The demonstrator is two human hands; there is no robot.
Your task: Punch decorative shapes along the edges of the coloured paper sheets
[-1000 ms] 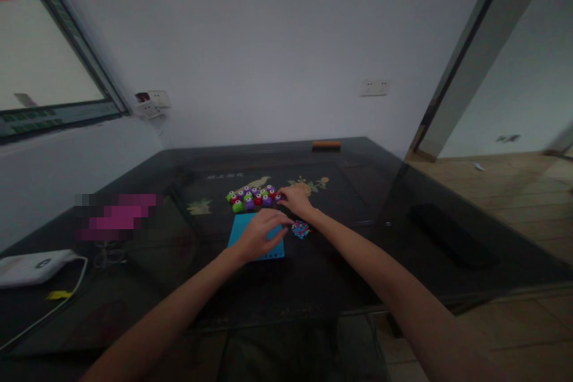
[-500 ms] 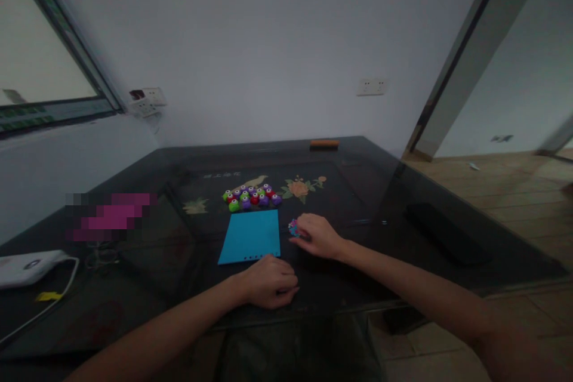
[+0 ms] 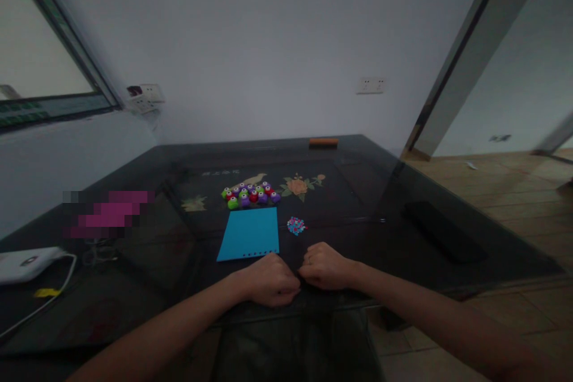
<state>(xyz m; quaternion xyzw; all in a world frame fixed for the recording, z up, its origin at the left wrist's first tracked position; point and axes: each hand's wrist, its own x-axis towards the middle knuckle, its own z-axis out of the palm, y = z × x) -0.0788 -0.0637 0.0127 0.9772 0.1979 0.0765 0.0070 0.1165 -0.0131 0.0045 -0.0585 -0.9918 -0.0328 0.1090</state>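
My left hand [image 3: 272, 279] is closed, resting at the table's front edge just below a blue sheet [image 3: 251, 233]; its fingers hide whatever may be inside. My right hand [image 3: 326, 267] is closed too, its curled fingers close to the left hand's. Anything it holds is too small or hidden to make out. A small pile of pink, blue and white beads [image 3: 296, 226] lies right of the sheet, beyond my right hand. Small dark marks run along the sheet's near edge. Behind the sheet, several green, red and purple round pieces with eye-like tops [image 3: 253, 196] stand grouped.
A dark case [image 3: 441, 231] lies on the right of the dark glossy table [image 3: 358, 191]. An orange-brown bar [image 3: 323, 142] sits at the back edge. At the left are a blurred pink item [image 3: 110, 213] and a white device with a cable [image 3: 29, 264].
My right hand has drawn back from the beads towards me and beside my left hand, uncovering the pile. My left hand has hardly moved.
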